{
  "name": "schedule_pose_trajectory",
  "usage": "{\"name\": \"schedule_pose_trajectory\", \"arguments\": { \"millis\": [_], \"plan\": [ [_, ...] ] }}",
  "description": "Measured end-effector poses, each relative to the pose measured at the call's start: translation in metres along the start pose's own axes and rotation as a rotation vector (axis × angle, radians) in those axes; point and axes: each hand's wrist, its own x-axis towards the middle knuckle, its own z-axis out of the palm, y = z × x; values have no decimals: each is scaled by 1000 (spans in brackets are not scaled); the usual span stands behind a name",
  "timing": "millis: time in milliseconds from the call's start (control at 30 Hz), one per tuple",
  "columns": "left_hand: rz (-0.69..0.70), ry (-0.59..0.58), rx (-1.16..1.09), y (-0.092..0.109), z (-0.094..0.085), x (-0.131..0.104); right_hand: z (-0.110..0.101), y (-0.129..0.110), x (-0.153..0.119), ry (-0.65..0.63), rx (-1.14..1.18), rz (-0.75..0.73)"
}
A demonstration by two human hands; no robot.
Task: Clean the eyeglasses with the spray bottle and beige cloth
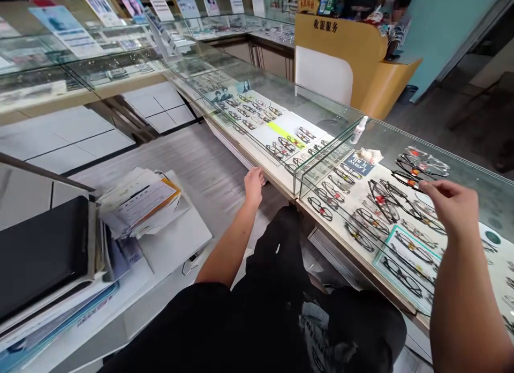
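My right hand point(453, 201) reaches over the glass counter at the right, thumb and fingers pinched at the end of a pair of black eyeglasses point(406, 178) with a red-orange tag. More eyeglasses point(417, 157) lie just behind it, some in clear wrapping. Beneath and around the hand, several dark frames point(381, 196) with red tags are laid out in the case. My left hand point(254, 184) is curled loosely closed beside the counter's front edge, with nothing visible in it.
A small white bottle point(358, 131) stands on the glass counter point(317, 107). At left, a white desk point(193, 231) bears papers point(140, 204) and a black laptop-like slab point(44, 250). A person point(397, 24) is behind the yellow cashier desk point(341, 35).
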Motion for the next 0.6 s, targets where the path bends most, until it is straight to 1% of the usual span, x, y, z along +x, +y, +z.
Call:
{"name": "schedule_pose_trajectory", "arguments": {
  "millis": [33,100,133,200,267,333,500,600],
  "plan": [
    [-59,38,-7,-13,-11,13,-1,-9,-2,-30,-23,23],
    [-195,97,-10,-37,-27,34,-2,-28,-5,-92,-223,14],
    [-259,115,-6,-48,-32,44,-3,-39,-6,-129,-322,0],
    [-369,121,7,-69,-35,60,-3,-58,-8,-208,-469,-22],
    [-456,101,22,-88,-32,75,1,-73,-10,-284,-567,-29],
    [-519,64,32,-105,-24,90,7,-80,-12,-351,-646,6],
    [-594,-39,-17,-139,0,121,25,-82,-17,-392,-765,24],
    [-615,-74,-68,-153,6,134,31,-83,-19,-412,-821,43]
  ]
}}
